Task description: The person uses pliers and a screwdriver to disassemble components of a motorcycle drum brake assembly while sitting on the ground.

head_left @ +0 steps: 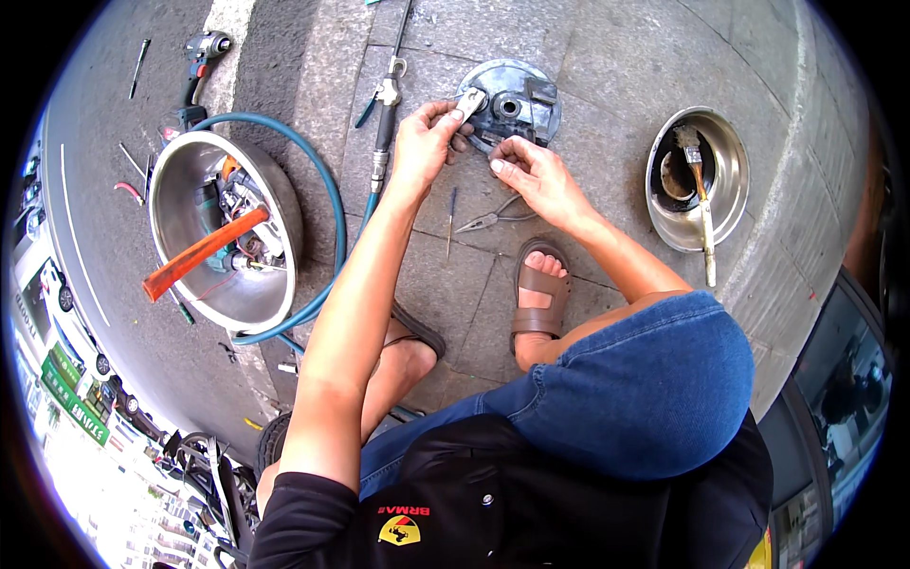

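Note:
On the paving ahead of me lies a round grey brake backing plate [538,121] with a raised hub in its middle. My left hand [428,144] pinches a flat silver metal lever [471,101] by its near end; the rounded far end is over the plate's left part. At the plate's near edge is my right hand [536,180], fingers curled and thumb against the forefinger; whatever they may hold is too small to tell. Between my hands and feet lie needle-nose pliers [485,221], jaws to the left, and a thin pointed rod [451,223].
Left of me stands a steel basin [290,204] of tools, an orange-handled tool [209,254] across its rim. A blue hose [339,199] curves round it to an air gun [387,100]. Farther left is a cordless power tool [197,71]. At right, a steel bowl [728,156] holds a brush [700,175].

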### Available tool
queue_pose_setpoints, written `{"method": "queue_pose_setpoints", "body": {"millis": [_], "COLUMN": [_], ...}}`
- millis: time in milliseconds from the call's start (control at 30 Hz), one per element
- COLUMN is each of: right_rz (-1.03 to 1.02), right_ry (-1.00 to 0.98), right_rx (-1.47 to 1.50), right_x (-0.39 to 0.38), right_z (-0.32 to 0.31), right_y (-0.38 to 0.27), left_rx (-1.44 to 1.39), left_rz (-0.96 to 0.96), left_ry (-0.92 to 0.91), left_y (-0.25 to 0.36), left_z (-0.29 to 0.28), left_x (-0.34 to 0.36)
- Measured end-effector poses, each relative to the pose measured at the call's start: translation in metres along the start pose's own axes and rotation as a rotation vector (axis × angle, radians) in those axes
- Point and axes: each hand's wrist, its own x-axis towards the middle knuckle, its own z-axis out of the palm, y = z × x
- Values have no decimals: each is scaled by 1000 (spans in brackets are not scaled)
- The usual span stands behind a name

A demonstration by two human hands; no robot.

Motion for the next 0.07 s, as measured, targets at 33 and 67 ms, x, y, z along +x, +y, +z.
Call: {"method": "queue_pose_setpoints", "body": {"millis": [33,67], "right_rz": [13,28], "right_ry": [0,0], "right_rx": [2,4], "right_x": [0,-1], "right_z": [0,0], "right_y": [-2,-4], "left_rx": [45,50], "left_rz": [14,8], "left_ry": [-9,-8], "left_y": [1,1], "left_z": [-1,-1], "left_x": [0,0]}}
